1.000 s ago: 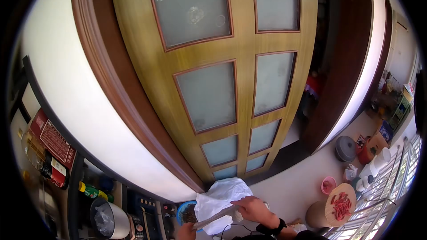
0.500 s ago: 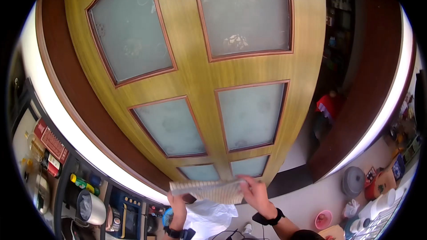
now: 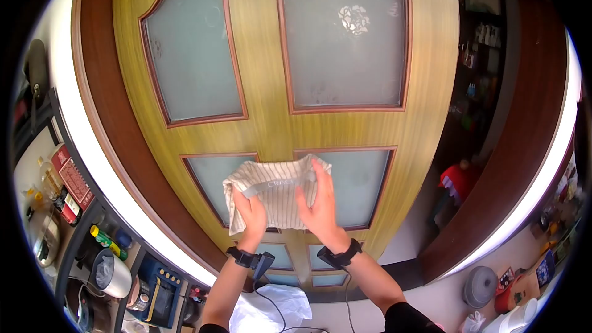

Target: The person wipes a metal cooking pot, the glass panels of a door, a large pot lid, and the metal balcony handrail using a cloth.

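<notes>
A cream-and-brown striped cloth [image 3: 282,208] with a grey lettered band is held up in front of the door [image 3: 262,135]. My left hand [image 3: 250,214] grips its left side, with the thumb on the near face and the other fingers hidden behind. At the right end, my right hand [image 3: 320,206] holds the cloth between thumb and fingers. The cloth covers parts of the two lower frosted panels; whether it touches the glass I cannot tell. Both wrists wear black straps with cables hanging down.
A white plastic bag [image 3: 271,308] lies below my hands. On the left, a shelf holds a white bin [image 3: 113,276], a blue oven [image 3: 161,293] and bottles. A grey lidded pot [image 3: 481,287] stands on the right. Beyond the door gap is something red [image 3: 457,176].
Both hands have risen with the cloth, from low down to in front of the lower panels. More of the cloth's face and its lettered band now show. The camera view has shifted slightly.
</notes>
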Demonstrator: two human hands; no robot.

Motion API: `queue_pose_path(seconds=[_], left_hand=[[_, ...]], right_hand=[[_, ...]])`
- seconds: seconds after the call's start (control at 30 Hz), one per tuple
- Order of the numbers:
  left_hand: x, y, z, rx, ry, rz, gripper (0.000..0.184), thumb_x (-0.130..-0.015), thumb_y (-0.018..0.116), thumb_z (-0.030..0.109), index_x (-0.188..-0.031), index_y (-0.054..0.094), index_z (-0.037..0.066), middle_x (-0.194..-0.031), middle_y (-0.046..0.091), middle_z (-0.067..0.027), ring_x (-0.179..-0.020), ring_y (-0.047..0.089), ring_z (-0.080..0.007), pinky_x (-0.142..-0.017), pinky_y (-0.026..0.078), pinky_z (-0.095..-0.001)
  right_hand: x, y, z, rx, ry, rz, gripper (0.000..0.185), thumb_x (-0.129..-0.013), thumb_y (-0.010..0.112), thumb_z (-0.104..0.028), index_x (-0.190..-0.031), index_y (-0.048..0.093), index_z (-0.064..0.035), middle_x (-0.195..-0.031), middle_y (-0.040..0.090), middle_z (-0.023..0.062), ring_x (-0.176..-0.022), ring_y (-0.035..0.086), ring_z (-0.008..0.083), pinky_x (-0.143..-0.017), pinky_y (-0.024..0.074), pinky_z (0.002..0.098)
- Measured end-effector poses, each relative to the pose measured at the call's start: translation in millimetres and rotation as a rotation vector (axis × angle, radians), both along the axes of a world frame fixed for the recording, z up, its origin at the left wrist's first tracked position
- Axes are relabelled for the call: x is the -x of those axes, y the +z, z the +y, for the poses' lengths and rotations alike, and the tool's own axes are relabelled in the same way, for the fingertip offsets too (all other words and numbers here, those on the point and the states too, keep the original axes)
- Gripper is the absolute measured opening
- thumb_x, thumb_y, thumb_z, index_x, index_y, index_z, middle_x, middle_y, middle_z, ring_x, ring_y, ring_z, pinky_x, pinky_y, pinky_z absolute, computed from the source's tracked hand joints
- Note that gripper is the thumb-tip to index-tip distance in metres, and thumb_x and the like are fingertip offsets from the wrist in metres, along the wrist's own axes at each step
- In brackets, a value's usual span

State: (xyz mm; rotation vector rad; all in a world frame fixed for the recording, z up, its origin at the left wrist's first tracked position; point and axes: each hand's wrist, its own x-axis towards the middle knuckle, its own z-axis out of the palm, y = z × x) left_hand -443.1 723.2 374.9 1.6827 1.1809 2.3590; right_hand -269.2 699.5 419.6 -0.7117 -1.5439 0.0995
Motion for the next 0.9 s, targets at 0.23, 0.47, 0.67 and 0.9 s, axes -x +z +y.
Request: queue_pose_path(seconds=[0.23,0.47,0.67,0.9], left_hand=[[-4,-22,40,-0.183,0.033,0.133,0.024,-0.088,0.053,0.006,-0.109,0.061,-0.004,-0.102,0.065,-0.0182,-0.094,0.063,-0.0349,-0.087,0.049,-0.0423],[4,-43,59,-0.176,0.046,0.369,0.026,-0.084,0.063,0.019,-0.103,0.069,0.001,-0.107,0.068,-0.0227,-0.101,0.064,-0.0444,-0.092,0.049,-0.0508],[7,-69,67,-0.186,-0.049,0.360,0.033,-0.077,0.068,0.019,-0.104,0.068,0.001,-0.111,0.067,-0.0217,-0.106,0.062,-0.0450,-0.094,0.048,-0.0536],[9,-153,66,-0.048,-0.011,0.558,0.040,-0.074,0.071,0.026,-0.105,0.068,0.001,-0.115,0.064,-0.0238,-0.110,0.059,-0.0481,-0.095,0.046,-0.0574]], right_hand=[[18,-10,20,-0.059,0.026,-0.039,0.070,-0.085,0.068,-0.010,-0.145,0.034,0.0048,-0.131,0.051,0.0278,-0.117,0.053,0.0444,-0.101,0.0429,0.0463],[58,-74,57,-0.177,-0.053,0.047,0.086,-0.086,0.070,-0.014,-0.148,0.018,0.0134,-0.148,0.032,0.0298,-0.137,0.034,0.0393,-0.115,0.0255,0.0448],[61,-106,60,-0.159,-0.009,0.076,0.091,-0.084,0.066,-0.010,-0.150,0.008,0.0131,-0.154,0.018,0.0262,-0.144,0.022,0.0341,-0.119,0.0162,0.0452],[64,-170,52,-0.029,-0.038,0.099,0.100,-0.080,0.066,-0.009,-0.152,-0.001,0.0101,-0.155,0.011,0.0235,-0.145,0.016,0.0325,-0.119,0.0117,0.0459]])
